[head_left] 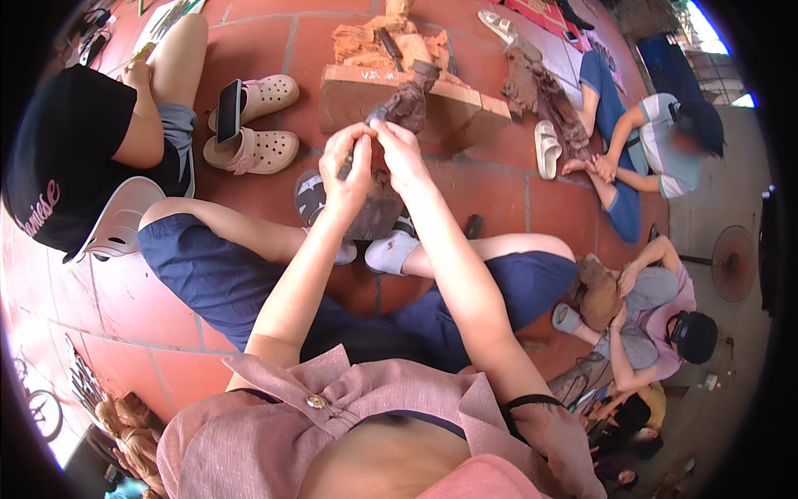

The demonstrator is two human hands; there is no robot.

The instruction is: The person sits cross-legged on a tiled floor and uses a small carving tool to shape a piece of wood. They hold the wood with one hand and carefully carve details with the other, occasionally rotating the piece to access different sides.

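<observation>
My left hand (pixel 347 165) is closed, with a slim dark stick-like piece (pixel 344 169) showing between its fingers. The fingers of my right hand (pixel 401 155) are pinched beside it, and the fingertips of both hands meet at a small grey piece (pixel 378 114) whose kind I cannot make out. Right behind the fingertips is a dark brown carved wooden figure (pixel 409 101). Between my feet, below my hands, a dark block (pixel 376 208) shows; my wrists partly cover it, and whether it joins the figure is hidden.
Beyond stands an orange wood carving (pixel 391 41) beside a pale timber block (pixel 366 93). Beige clogs (pixel 262 150) with a phone (pixel 228 111) lie left, near a seated person in black (pixel 71 150). At right are a white sandal (pixel 547 150), a gnarled dark wood piece (pixel 561 108) and other seated people.
</observation>
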